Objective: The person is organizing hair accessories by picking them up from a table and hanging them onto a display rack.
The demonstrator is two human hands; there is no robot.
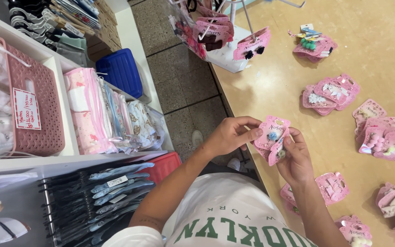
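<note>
A pale wooden table (270, 96) fills the right side, its top evenly lit and faintly glossy. Left of it runs a floor (179, 77) of speckled grey-brown tiles with dark joints. Along the left stands a white shelving unit (67, 119); on it sit a dusty-pink perforated basket (37, 110) and a row of folded pink and patterned fabrics (101, 114). A blue ribbed suitcase (120, 72) stands on the floor beside the shelving, and a red crate (163, 165) shows just below the shelf edge. Dark hangers (101, 192) hang in a row at lower left.
</note>
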